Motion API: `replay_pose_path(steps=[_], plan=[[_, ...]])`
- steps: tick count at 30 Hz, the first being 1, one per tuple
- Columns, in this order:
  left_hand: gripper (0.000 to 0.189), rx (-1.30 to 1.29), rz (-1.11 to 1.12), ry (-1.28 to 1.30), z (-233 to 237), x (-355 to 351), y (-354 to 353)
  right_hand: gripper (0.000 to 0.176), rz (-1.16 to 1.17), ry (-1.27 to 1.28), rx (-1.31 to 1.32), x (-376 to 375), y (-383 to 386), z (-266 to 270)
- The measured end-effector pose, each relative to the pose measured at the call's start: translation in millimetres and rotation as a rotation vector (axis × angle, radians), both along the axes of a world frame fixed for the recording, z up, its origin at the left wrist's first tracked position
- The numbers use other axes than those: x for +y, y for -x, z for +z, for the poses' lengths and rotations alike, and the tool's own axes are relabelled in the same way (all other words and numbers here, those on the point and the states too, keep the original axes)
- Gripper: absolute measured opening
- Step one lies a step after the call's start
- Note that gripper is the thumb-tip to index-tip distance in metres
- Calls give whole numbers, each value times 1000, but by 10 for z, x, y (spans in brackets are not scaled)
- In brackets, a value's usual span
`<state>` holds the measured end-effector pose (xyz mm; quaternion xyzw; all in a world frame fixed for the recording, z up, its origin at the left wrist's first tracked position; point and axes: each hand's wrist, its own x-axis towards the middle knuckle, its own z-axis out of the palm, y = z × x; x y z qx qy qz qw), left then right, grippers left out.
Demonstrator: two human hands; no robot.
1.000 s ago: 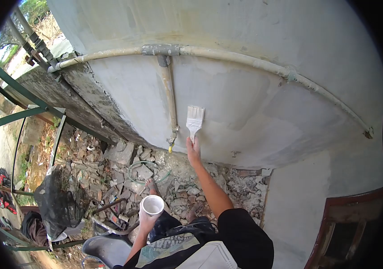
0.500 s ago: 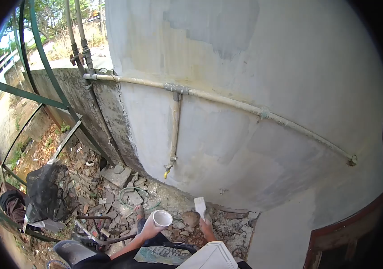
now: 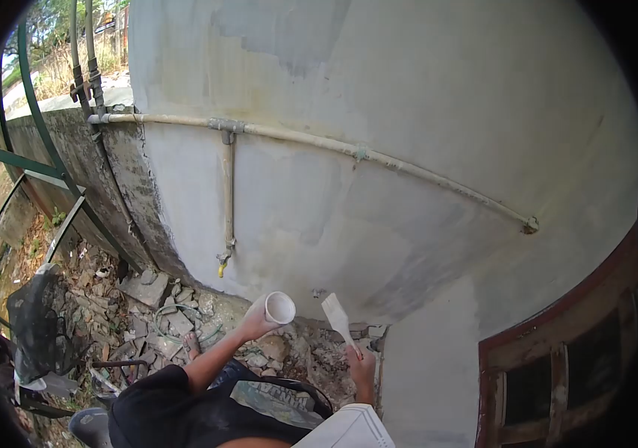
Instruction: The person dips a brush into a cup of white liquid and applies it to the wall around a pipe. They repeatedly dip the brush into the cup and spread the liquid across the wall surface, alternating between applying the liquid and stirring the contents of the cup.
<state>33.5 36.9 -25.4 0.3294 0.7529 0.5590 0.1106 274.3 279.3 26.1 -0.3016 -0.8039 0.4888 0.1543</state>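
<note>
My left hand is wrapped round a white cup, its open top facing me and its inside pale. In my right hand is a paintbrush, gripped by the handle with the broad white bristles pointing up and left. Both are held out in front of the lower part of the grey-white wall, whose surface shows patchy lighter and darker areas. The brush overlaps the wall's lower edge in this view.
A pale pipe crosses the wall, with a branch down to a yellow-handled tap. Broken rubble covers the ground at the wall's foot. A green metal frame stands left, a brown-framed window right.
The view has turned to the right. My left hand has raised the cup and reached forward; my right hand has lifted the brush, now tilted further left.
</note>
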Motion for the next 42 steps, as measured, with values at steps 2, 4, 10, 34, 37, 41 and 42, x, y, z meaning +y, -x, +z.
replay_pose_path(steps=[2, 4, 10, 34, 37, 41, 42], plan=[[79, 1, -9, -5, 110, 49, 12, 28, 9, -7, 91, -41, -40, 289], [82, 120, 17, 8, 225, 85, 28, 32, 54, -56, 198, -15, -47, 483], [81, 144, 15, -2, 540, 53, -142, 24, 145, -70, 222, -209, -42, 1010], [84, 286, -101, 75, 355, 22, -857, 21, 528, -379, 148, -606, 557, 982], [83, 270, -46, 48, 362, -14, -857, 22, 536, -404, 175, -663, 591, 998], [82, 259, -15, 35, 390, -24, -789, 20, 562, -403, 178, -698, 654, 1067], [82, 268, 2, 21, 392, -22, -766, 20, 579, -412, 181, -708, 645, 1066]])
